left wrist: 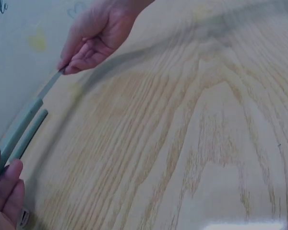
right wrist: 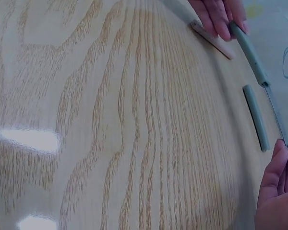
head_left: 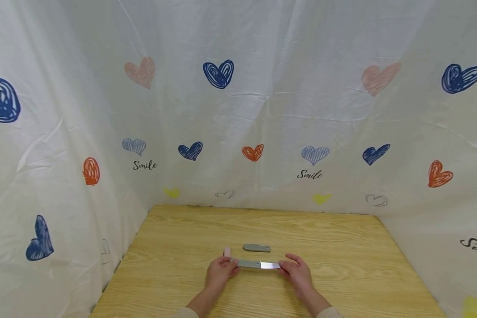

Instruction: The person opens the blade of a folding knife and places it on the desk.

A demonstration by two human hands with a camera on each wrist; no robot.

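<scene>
Both hands hold one knife, level and side-on, over the wooden table. Its grey-green handle (head_left: 248, 263) lies to the left, and its bright blade (head_left: 269, 265) points right. My left hand (head_left: 219, 271) grips the far left end of the handle between thumb and fingers. At the other end, the thumb and fingertips of my right hand (head_left: 299, 274) pinch the blade near its tip, covering the tip. A grey-green piece shaped like the handle (head_left: 256, 247) lies on the table just beyond the knife.
A slim pinkish strip (right wrist: 213, 40) rests on the wooden table (head_left: 322, 238) beyond my left hand. White cloth (head_left: 270, 119) printed with hearts and "Smile" hangs along the table's back and sides.
</scene>
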